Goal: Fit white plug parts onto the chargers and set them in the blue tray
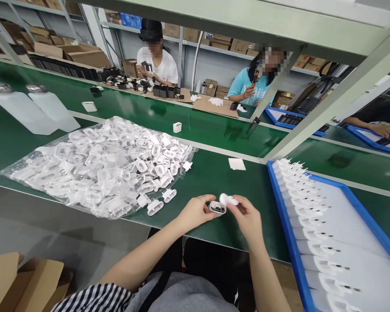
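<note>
Over the near edge of the green bench, my left hand (197, 211) is closed round a small white charger body (217, 208) whose open end faces me. Right beside it, my right hand (247, 216) pinches a small white plug piece (228, 199) just above that body. To the left lies a clear plastic bag (94, 167) heaped with several white plug pieces, a few of them spilled loose at its near edge (156, 206).
A blue-rimmed white tray (360, 208) on the right holds rows of finished white chargers. Two white bottles (35, 110) stand at far left. A white slip (236, 164) and a small white cube (177, 127) lie on the bench. Two people work across it. Cardboard boxes (26, 281) sit low on the left.
</note>
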Motion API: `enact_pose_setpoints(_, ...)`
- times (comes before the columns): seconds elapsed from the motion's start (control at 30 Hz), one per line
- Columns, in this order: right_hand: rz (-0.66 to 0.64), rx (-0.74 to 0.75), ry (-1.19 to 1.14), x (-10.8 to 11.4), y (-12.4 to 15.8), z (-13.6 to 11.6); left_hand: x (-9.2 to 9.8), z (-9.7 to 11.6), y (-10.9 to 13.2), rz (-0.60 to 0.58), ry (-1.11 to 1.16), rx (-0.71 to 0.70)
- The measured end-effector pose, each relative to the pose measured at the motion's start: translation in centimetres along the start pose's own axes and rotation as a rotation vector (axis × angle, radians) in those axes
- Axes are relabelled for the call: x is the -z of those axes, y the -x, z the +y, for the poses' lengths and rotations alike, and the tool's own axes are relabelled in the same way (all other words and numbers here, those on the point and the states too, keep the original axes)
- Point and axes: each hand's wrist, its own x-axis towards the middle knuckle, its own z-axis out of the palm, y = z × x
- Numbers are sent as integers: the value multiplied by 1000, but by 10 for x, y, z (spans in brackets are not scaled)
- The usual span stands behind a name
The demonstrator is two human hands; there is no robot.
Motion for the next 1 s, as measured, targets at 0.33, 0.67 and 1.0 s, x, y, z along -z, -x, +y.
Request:
enact_pose_setpoints(0.33,-20,-162,-310,6,13,10,-13,-7,5,113,33,-161)
enact_pose_setpoints(0.67,-162,93,88,-2,15,7,-8,-3,2,88,38,-11)
enact_pose_setpoints(1.0,-192,80,163,-4,7,4,-2,-5,0,58,46,19)
